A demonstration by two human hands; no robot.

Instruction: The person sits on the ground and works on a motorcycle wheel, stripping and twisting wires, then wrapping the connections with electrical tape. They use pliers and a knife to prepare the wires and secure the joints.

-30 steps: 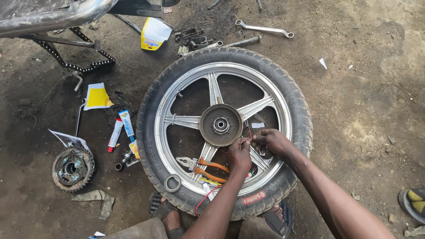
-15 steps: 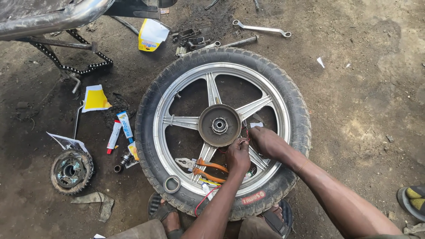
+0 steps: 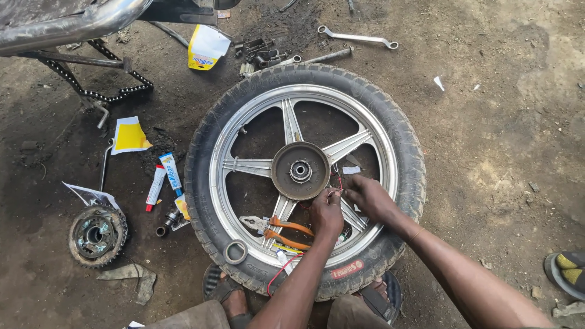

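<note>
On the dirt floor at the far left lies a toothed sprocket [image 3: 97,236], with a flat scrap beside it. Just right of it sit two glue tubes [image 3: 164,181] and a yellow and white packet [image 3: 130,136]. Above them a drive chain [image 3: 103,85] hangs under a chrome pipe [image 3: 73,24] that is cut off by the top edge.

The motorcycle wheel [image 3: 304,176] lies flat in the middle, tyre on, silver spokes up, its brown hub [image 3: 300,171] at the centre. Orange-handled pliers [image 3: 277,226] rest across the lower spokes, and a metal ring [image 3: 236,251] lies on the rim near them.

The left hand [image 3: 326,214] and right hand [image 3: 367,198] meet just below and right of the hub, fingers pinched closed on a thin red wire [image 3: 337,190]. A loop of the same wire runs down over the tyre by the left forearm. How the wire is fixed at the hub is too small to tell; the knuckles cover it.

A sandalled foot [image 3: 228,292] presses against the tyre's near edge, half hidden by the arms. Above the wheel lie a ring spanner [image 3: 356,36] and small dark parts. A sandal [image 3: 567,271] is cut off at the right edge.
</note>
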